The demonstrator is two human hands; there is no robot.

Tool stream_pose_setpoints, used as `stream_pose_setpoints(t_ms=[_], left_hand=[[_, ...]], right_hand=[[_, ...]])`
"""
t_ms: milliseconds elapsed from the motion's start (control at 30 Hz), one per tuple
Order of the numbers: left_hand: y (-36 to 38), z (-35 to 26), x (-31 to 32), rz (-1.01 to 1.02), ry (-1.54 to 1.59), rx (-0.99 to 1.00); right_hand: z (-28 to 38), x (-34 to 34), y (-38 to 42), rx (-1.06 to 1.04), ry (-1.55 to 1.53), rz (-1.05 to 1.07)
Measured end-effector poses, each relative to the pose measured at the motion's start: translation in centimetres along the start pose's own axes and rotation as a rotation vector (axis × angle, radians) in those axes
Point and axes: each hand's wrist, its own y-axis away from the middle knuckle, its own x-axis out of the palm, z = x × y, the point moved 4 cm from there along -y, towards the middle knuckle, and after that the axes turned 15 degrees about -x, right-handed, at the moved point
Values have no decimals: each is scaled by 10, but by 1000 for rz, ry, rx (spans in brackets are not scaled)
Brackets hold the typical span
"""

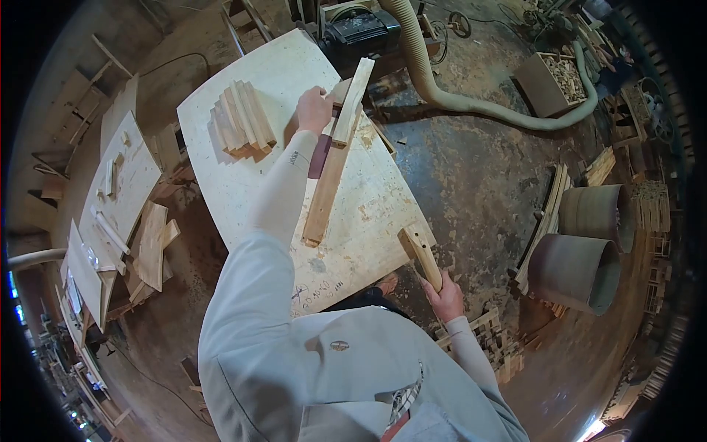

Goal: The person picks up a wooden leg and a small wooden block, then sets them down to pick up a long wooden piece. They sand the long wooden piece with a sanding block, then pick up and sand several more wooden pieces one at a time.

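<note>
My right hand (445, 297), at the near right corner of the worktable, is closed around the lower end of a wooden piece with dark holes (422, 254). Its upper end is beside the table edge. Over the table, my left hand (314, 110) has curled fingers beside a light wooden bar (355, 99); what they grip, if anything, is hidden. That bar lies over a longer brown wooden bar (328, 188). A flat maroon piece (320, 156) shows beneath, just below my left wrist. To the left, several short wooden pieces (243, 118) lie stacked together.
The pale worktable (375, 199) carries the bars and stack. Beyond it stand a dark motor (361, 31) and a ribbed hose (420, 62). Two large drums (571, 272) stand at right, near a box of wood offcuts (541, 85). Boards (121, 173) lean at left.
</note>
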Motion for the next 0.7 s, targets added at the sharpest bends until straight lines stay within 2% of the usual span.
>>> stream_pose_setpoints(t_ms=[33,333,700], left_hand=[[-3,4,3,87,-27,-71],[-28,4,31,140,197,-298],[-36,-2,44,50,220,-328]], right_hand=[[0,-1,-2,4,4,9],[-2,1,-3,-12,1,9],[-13,12,-3,-26,26,11]])
